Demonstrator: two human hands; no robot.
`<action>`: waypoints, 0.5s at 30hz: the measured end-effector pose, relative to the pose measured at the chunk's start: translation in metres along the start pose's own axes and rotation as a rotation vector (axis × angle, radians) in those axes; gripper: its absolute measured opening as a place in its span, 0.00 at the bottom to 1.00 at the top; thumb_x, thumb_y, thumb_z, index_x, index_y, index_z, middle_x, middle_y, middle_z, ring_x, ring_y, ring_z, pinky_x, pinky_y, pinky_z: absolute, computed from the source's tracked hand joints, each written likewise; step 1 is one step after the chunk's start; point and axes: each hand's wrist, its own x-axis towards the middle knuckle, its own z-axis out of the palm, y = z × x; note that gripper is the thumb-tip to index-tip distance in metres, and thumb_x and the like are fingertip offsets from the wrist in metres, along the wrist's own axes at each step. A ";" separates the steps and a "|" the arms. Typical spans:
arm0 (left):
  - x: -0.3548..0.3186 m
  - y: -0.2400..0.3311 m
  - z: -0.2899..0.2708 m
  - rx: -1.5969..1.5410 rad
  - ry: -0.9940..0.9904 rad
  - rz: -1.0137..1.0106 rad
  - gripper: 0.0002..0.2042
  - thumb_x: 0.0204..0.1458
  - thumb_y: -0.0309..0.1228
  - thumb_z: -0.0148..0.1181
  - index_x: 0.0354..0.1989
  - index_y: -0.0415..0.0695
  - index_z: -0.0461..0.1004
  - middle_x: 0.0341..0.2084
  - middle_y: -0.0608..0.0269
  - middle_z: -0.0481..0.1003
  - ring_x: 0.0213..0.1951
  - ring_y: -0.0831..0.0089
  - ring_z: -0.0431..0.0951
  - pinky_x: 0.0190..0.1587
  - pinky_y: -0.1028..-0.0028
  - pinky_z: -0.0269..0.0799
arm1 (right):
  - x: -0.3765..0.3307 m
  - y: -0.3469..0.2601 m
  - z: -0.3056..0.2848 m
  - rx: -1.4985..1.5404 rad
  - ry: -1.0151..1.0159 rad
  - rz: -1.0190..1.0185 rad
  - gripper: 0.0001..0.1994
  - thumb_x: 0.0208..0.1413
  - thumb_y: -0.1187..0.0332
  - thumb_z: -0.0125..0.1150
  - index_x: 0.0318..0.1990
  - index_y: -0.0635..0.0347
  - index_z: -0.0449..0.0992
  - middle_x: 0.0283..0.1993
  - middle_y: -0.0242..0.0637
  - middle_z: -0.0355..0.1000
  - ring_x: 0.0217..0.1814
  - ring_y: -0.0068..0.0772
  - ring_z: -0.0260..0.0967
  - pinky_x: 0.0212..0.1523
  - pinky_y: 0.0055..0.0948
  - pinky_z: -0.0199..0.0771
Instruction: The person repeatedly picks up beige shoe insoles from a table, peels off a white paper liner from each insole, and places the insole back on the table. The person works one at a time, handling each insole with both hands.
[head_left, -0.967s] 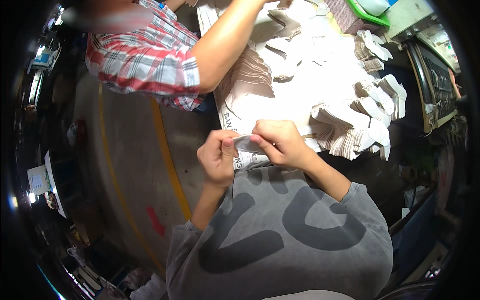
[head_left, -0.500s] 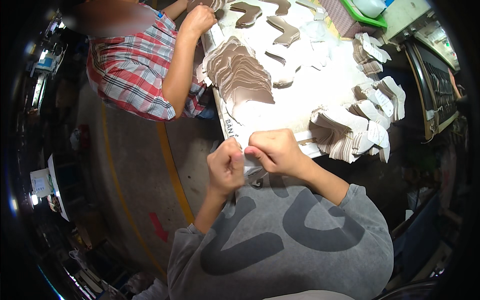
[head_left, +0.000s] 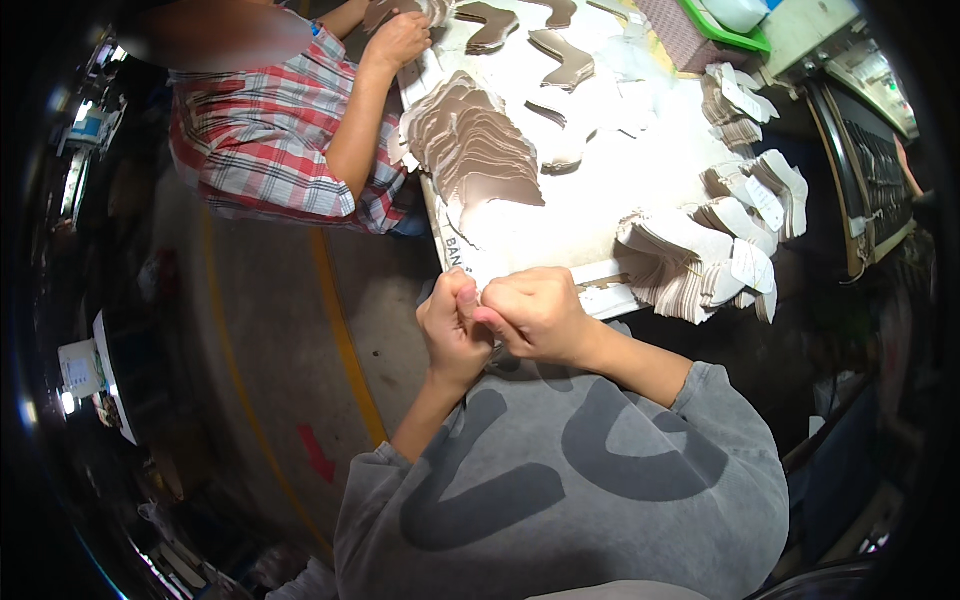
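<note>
My left hand (head_left: pixel 453 325) is closed with its thumb up, in front of the near corner of the white table (head_left: pixel 610 185). Against it presses my right hand (head_left: pixel 533 312), also curled into a fist, thumb pointing at the left one. Whatever they may pinch between them is hidden by the fingers. Just beyond them, a fanned stack of brown curved cut pieces (head_left: pixel 478 145) lies along the table's left edge. Nearest my right hand, bundles of pale cut pieces (head_left: pixel 680 262) lie at the table's right front.
A co-worker in a checked shirt (head_left: pixel 265 140) stands at the left, one hand (head_left: pixel 402 40) on more pieces. Smaller brown stacks (head_left: pixel 562 60) lie farther back. Tagged pale bundles (head_left: pixel 738 105) line the right side, below a green tray (head_left: pixel 745 35). A dark rack (head_left: pixel 862 165) stands beyond.
My right hand has shifted slightly left and down, and my left hand slightly right. The fists, a little apart before, now meet.
</note>
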 end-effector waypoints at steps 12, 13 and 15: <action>0.010 0.009 0.010 -0.048 -0.153 0.022 0.16 0.75 0.34 0.42 0.31 0.43 0.57 0.21 0.67 0.64 0.26 0.80 0.61 0.29 0.75 0.58 | -0.001 0.006 -0.003 -0.004 0.070 0.086 0.17 0.64 0.63 0.62 0.22 0.55 0.71 0.19 0.38 0.69 0.18 0.43 0.71 0.21 0.39 0.70; 0.010 0.010 0.011 0.050 -0.113 -0.026 0.16 0.75 0.34 0.42 0.31 0.43 0.58 0.22 0.67 0.64 0.26 0.80 0.60 0.29 0.76 0.58 | -0.002 0.006 -0.004 0.033 0.105 -0.002 0.18 0.65 0.63 0.62 0.22 0.56 0.71 0.19 0.39 0.69 0.18 0.43 0.71 0.21 0.39 0.70; 0.012 0.011 0.014 -0.042 -0.091 -0.028 0.14 0.72 0.31 0.46 0.30 0.40 0.61 0.20 0.62 0.65 0.21 0.74 0.63 0.25 0.72 0.59 | -0.002 0.006 -0.004 -0.031 0.077 0.002 0.18 0.65 0.63 0.61 0.22 0.56 0.70 0.18 0.39 0.69 0.18 0.44 0.71 0.22 0.39 0.70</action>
